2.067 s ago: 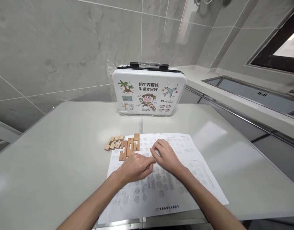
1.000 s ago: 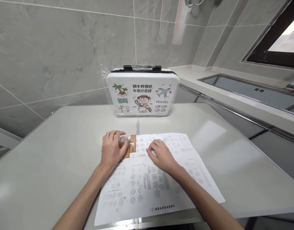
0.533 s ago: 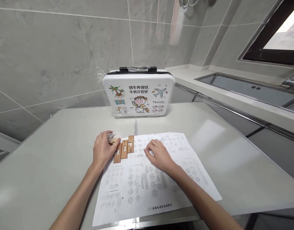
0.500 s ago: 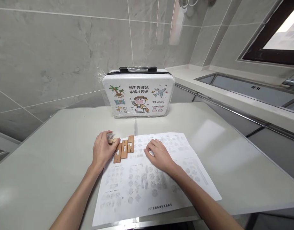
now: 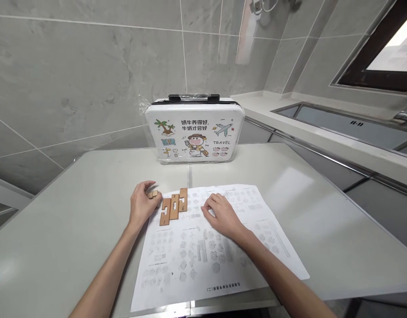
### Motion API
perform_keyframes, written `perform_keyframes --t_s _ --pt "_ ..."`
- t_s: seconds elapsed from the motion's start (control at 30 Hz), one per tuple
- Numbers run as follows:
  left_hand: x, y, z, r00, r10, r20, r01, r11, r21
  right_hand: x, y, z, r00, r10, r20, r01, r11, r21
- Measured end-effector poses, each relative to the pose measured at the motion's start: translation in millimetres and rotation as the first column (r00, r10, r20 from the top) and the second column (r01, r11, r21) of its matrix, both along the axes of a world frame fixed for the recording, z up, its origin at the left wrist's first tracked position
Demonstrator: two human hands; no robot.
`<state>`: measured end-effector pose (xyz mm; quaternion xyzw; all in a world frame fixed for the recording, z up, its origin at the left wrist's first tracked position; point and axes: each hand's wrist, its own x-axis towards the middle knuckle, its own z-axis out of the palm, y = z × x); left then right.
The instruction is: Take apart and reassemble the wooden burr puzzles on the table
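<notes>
My left hand (image 5: pixel 142 205) is curled round a small notched wooden puzzle piece (image 5: pixel 152 194) at the top left corner of a printed sheet (image 5: pixel 230 278). Just right of the thumb lie three flat wooden pieces side by side in a stepped row. They are a cut-out piece marked 1 (image 5: pixel 164 216), a slotted piece marked 2 (image 5: pixel 174 212) and a notched piece marked 6 (image 5: pixel 183 201). My right hand (image 5: pixel 222 215) rests on the sheet with its fingers loosely curled in, and nothing shows in it.
A white cartoon-printed case (image 5: pixel 195 132) in clear plastic stands upright at the back of the pale table (image 5: pixel 80 212). To the right, a counter (image 5: pixel 256 106) holds a sink (image 5: pixel 342 121). A grey tiled wall (image 5: pixel 90 66) rises behind.
My left hand has drawn slightly left, away from the row of pieces, with the small wooden piece in it. My right hand stays in place. The view has shifted a little.
</notes>
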<state>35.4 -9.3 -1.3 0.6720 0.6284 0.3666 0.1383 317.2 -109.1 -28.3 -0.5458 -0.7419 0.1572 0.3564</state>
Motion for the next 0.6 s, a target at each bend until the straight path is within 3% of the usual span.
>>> perform_keyframes --t_s 0.3,0.43,0.5,0.6 --pt "5 -3 3.6 0.985 0.065 0.157 -0.071 0.997 0.03 -1 -1 3.8 1.0 -0.003 -0.031 0.003 1.0 -0.025" --pt "24 -15 10.7 0.938 -0.032 0.344 0.019 0.999 0.04 -1 -2 13.2 0.957 0.034 -0.289 -0.082 0.984 -0.155" --pt "38 -26 14.7 0.917 -0.157 0.368 0.121 0.986 0.119 -1 -2 17.6 0.851 0.06 -0.522 -0.221 0.942 -0.252" --pt "61 -48 18.6 0.892 -0.32 0.318 0.279 0.945 0.169 -2 -3 21.9 0.561 0.053 -0.826 -0.503 0.814 -0.29"
